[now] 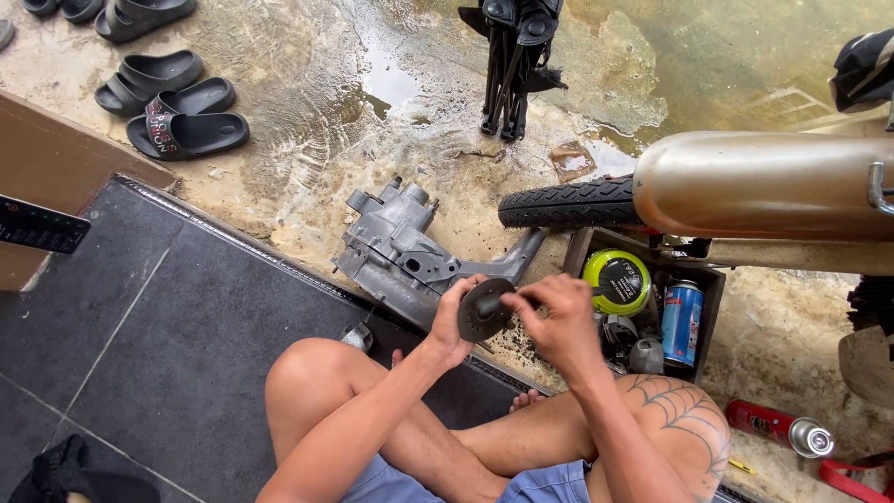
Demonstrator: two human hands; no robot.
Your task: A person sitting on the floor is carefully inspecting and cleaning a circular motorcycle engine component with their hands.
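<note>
I sit on the ground with bare knees drawn up. My left hand [453,321] grips a dark round metal disc [480,312] by its edge, holding it upright in front of me. My right hand [559,317] is closed on the short shaft or a thin tool at the disc's centre; which of the two I cannot tell. Just beyond my hands lies a grey metal engine casing [396,251] on the wet concrete.
A scooter's rear tyre [568,202] and beige body [764,182] stand to the right. A wooden box [712,321] holds a green-lidded tin [616,279], a blue can [682,321] and parts. A red spray can [778,427] lies right. Black sandals [177,112] sit far left; a folded black stand [515,56] is beyond.
</note>
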